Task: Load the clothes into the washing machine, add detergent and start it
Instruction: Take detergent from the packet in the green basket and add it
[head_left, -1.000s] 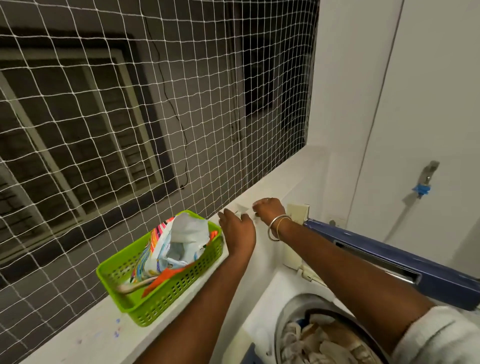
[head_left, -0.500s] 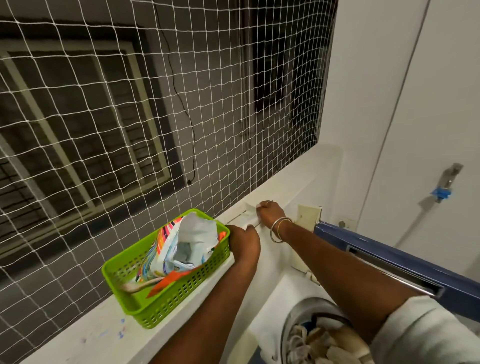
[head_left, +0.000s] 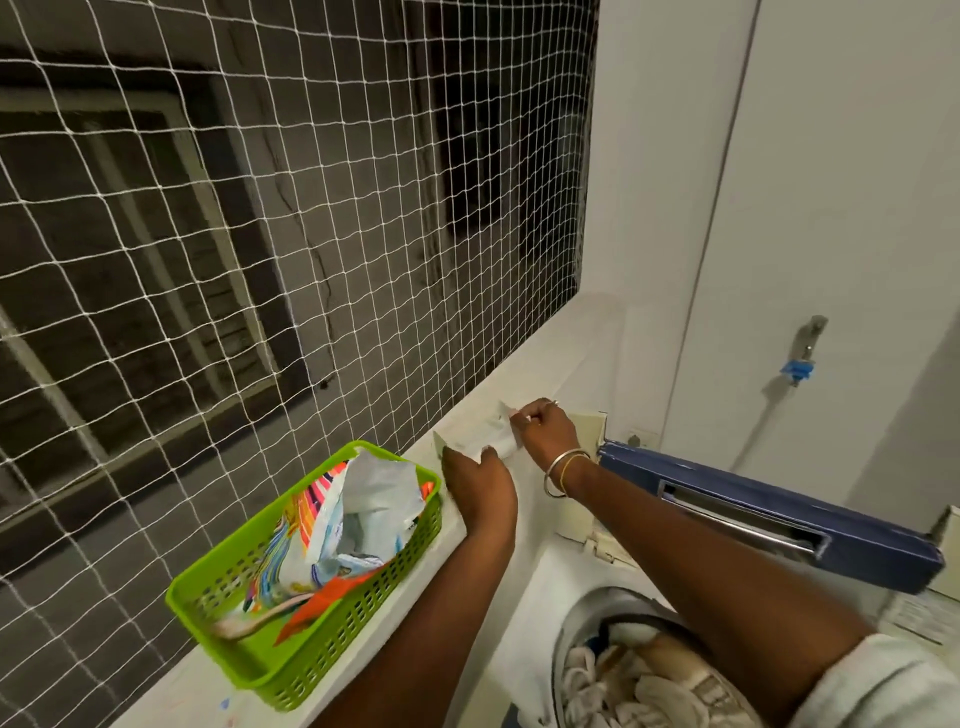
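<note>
On the white ledge, my left hand (head_left: 480, 480) and my right hand (head_left: 545, 428) both pinch a small whitish packet (head_left: 485, 434), one at each end. A green plastic basket (head_left: 410, 535) to the left holds a crumpled, colourful detergent bag (head_left: 343, 525). Below my right arm the top-loading washing machine (head_left: 524, 623) stands with its blue lid (head_left: 769, 514) raised. Light-coloured clothes (head_left: 639, 686) fill the drum. My right wrist wears two bangles.
A white net (head_left: 291, 260) covers the window opening behind the ledge (head_left: 171, 696). A tap with a blue fitting (head_left: 797, 361) sticks out of the right wall. A cream wall plate (head_left: 589, 426) sits behind my right hand.
My hands have drawn slightly apart along the packet, which now shows more between them. The view has shifted a little to the left.
</note>
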